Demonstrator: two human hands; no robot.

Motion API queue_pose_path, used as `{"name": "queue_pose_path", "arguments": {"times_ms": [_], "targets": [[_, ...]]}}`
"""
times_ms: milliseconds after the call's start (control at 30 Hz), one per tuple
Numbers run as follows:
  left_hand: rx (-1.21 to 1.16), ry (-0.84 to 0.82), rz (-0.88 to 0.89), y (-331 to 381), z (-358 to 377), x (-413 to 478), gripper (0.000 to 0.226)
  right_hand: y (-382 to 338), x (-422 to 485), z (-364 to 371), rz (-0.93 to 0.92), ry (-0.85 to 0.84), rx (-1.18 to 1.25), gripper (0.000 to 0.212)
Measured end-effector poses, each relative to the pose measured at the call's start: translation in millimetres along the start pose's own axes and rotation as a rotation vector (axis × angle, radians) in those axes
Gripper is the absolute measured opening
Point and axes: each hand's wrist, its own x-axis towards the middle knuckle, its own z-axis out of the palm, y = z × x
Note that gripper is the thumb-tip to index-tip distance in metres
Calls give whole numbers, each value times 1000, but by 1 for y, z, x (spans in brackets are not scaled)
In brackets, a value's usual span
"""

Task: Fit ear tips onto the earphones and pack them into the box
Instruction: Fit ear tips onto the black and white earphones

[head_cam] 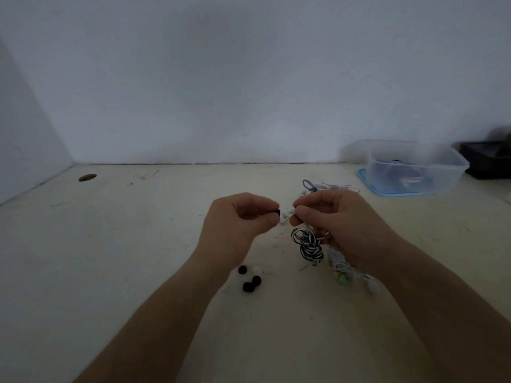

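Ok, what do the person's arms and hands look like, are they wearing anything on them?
Both are bare. The left hand and right hand have no gloves, and no rings show on the fingers in view. The left forearm and right forearm are uncovered down to the picture's bottom edge: no sleeves, watch, wristband or markings visible.

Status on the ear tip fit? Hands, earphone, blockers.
Left hand pinching black ear tip. Right hand pinching white earbud, striped cable dangling. Tip at the bud, apparently not seated. Nothing between them. Box back right.
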Motion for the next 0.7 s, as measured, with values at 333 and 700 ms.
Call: {"name": "queue_pose_path", "arguments": {"times_ms": [333, 700], "targets": [[-395, -89, -147, 2, 1, -1, 18, -3, -3, 1, -89, -32, 32, 4], [-347, -73, -141, 2, 2, -1, 17, -3, -2, 1, -139, -57, -18, 5]]}}
